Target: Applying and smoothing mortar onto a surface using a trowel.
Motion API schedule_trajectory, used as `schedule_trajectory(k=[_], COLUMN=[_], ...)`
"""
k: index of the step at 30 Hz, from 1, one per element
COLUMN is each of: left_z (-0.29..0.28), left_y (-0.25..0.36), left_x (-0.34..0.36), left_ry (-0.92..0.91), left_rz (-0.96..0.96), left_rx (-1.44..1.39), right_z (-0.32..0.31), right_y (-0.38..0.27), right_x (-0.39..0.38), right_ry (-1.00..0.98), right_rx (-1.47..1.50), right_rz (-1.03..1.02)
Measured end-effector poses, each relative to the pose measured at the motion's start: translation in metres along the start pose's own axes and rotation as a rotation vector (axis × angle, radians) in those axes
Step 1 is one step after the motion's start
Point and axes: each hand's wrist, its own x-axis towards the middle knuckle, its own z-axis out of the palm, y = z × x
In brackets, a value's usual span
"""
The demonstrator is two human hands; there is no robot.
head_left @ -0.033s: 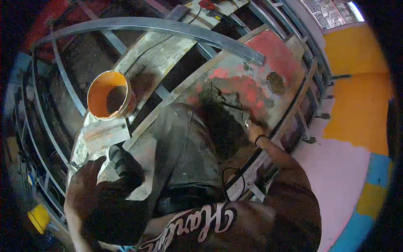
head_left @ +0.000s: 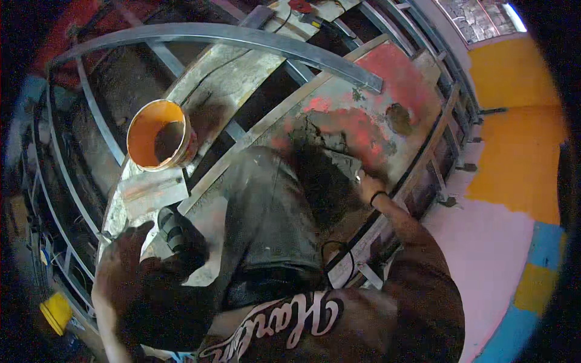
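Observation:
My right hand [head_left: 370, 189] is closed around the handle of a trowel [head_left: 346, 162]. The trowel's grey blade lies against the dark wet mortar [head_left: 324, 187] spread over the panel, right of my bent knee. My left hand [head_left: 124, 248] is a dark shape at the lower left, near the pale board's edge; shadow hides its fingers. Farther from it, a rectangular metal plate with a lengthwise rib [head_left: 154, 192] lies on the board, in front of an orange bucket [head_left: 158, 136]. A dark strapped shoe [head_left: 172, 228] is beside my left hand.
A curved metal beam [head_left: 230, 35] arches over the far side. Metal bars and dark gaps surround the panel, which has red patches [head_left: 396, 72]. A corded tool [head_left: 308, 18] lies at the back. A painted wall [head_left: 508, 145] stands right; a yellow container [head_left: 54, 313] is lower left.
My right hand and the trowel have shifted very slightly to the right, and more of the blade shows. My left hand looks unmoved.

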Motion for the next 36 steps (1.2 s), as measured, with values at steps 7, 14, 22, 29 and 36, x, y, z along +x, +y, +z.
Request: schedule_trajectory(k=[7,14,22,29,36], left_z=[-0.008,-0.009,-0.008,0.003,-0.003], left_y=[0.017,0.019,-0.001,-0.012,-0.012], left_x=[0.008,0.013,0.021,0.028,0.021], left_ry=[0.018,0.019,-0.057,-0.037,-0.063], left_rz=[0.021,0.167,0.002,-0.017,-0.122], left_rx=[0.018,0.073,-0.027,-0.081,-0.037], right_z=[0.020,-0.041,-0.077,-0.005,0.054], right_y=[-0.036,-0.021,-0.188,-0.209,-0.172], right_x=[-0.023,-0.054,0.057,0.098,0.023], right_ry=[0.083,0.073,-0.086,0.123,0.427], right_rx=[0.157,1.030,2.105,2.036,2.120], right_rz=[0.080,0.159,-0.063,-0.078,-0.037])
